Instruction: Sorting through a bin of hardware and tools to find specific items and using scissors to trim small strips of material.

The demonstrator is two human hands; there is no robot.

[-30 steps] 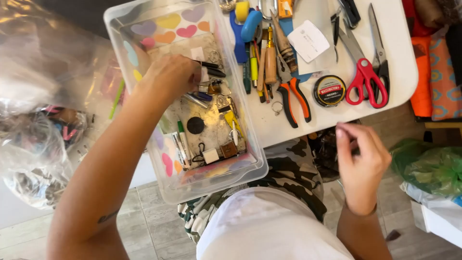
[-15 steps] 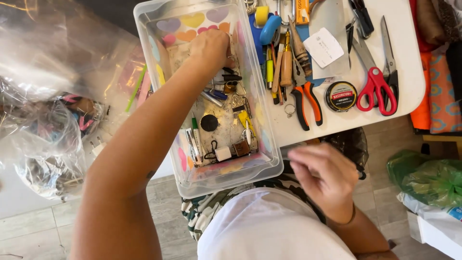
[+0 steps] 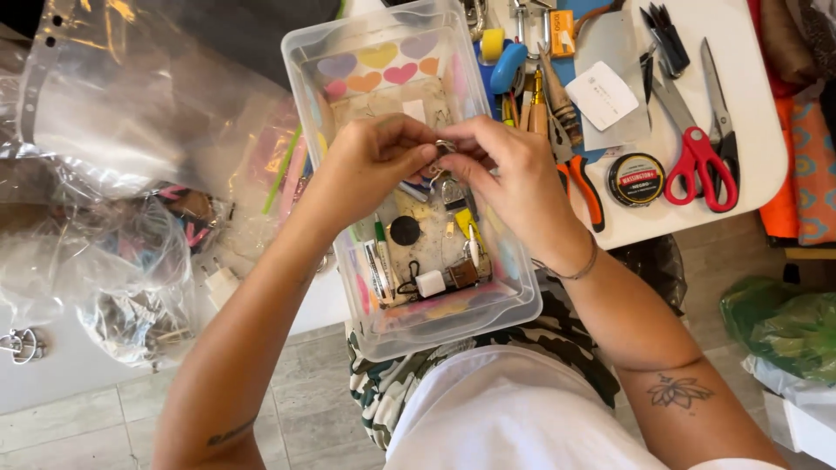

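R hand (image 3: 514, 178) up from lap → joins L hand (image 3: 370, 165) | both pinch small metal ring (image 3: 445, 146) over bin (image 3: 453, 326)

Both forearms reached forward and angled inward until the hands met. The left hand (image 3: 370, 165) and right hand (image 3: 514, 178) were curled, fingertips pinched together and touching. A thin bracelet circled the right wrist; tattoos marked both arms.

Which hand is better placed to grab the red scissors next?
Right. The right hand is nearer the red scissors lying on the white table; the left hand sits across the clear bin.
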